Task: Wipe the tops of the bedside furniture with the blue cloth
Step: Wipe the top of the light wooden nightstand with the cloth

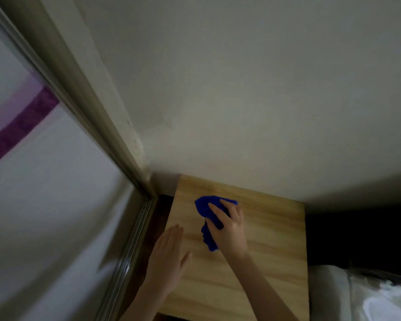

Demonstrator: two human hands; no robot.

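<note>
STEP: table top (271, 258) being wiped | blue cloth (207, 208) pressed under spread right hand (230, 229), toward back left corner | left hand (167, 257) flat at left edge, nothing held | ADVICE: pressure is best applied evenly, strokes overlapped to every edge

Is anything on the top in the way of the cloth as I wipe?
Only the left hand, low over the left edge of the top, beside the cloth under the right hand. Nothing else shows on the top.
</note>
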